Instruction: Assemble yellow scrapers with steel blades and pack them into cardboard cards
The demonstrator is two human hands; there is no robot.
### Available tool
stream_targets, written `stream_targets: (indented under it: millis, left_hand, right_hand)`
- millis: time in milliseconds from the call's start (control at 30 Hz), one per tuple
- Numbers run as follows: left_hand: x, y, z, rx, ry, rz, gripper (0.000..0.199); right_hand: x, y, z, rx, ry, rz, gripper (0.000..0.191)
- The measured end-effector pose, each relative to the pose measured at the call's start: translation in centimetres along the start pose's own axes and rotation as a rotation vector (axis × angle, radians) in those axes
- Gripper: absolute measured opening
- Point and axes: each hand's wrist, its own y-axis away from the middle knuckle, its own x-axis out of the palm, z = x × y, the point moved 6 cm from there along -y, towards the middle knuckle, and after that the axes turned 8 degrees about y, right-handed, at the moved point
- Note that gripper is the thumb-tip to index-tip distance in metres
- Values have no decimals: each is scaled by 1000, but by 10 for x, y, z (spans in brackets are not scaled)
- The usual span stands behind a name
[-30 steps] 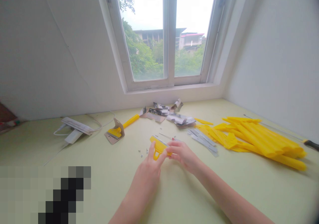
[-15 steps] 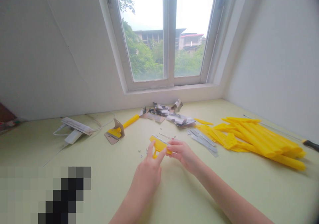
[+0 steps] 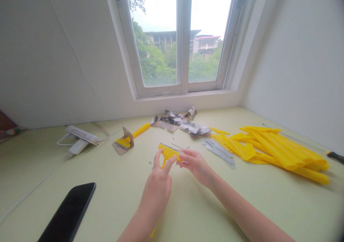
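Just below the middle of the frame, my left hand [image 3: 158,183] spans the yellow scraper head [image 3: 168,152] while my right hand [image 3: 198,166] pinches its right end. It looks light and stiff, probably smooth plastic that can take a firm squeeze; I'd best hold the broad body, fingertips off the thin metal strip [image 3: 171,147] along its upper edge.

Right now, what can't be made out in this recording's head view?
All in the head view:
- yellow piece: right end hidden by the right hand
- yellow part by the left forearm: mostly hidden by it
- black phone: cut off by the bottom edge
- black handle: cut off by the right edge
- metal bits: too small to identify
- packaging print: blurred
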Motion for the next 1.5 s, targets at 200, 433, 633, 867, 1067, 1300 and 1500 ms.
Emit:
stream_targets:
  millis: [200,433,633,867,1067,1300,1500]
  left_hand:
    - [-7,0,4,-47,162,-105,55]
    - [-13,-6,16,-122,575,-76,50]
    - [-13,-8,6,-251,1116,83,47]
    - [4,-19,18,-276,1453,155,54]
    - [13,-21,28,-300,1646,168,60]
    - [20,-21,32,-326,1611,223,62]
    - [24,-20,32,-332,1605,233,63]
  right_hand:
    - [-5,-3,8,-35,108,-49,27]
    - [-43,-3,22,-258,1058,-382,18]
    - [-49,-2,22,-272,1253,-363,20]
    - [-39,3,19,-211,1384,-315,12]
    - [-41,3,15,-206,1476,-349,11]
    - [-37,1,12,-262,1465,-336,19]
    - [-34,-2,23,-326,1103,-358,16]
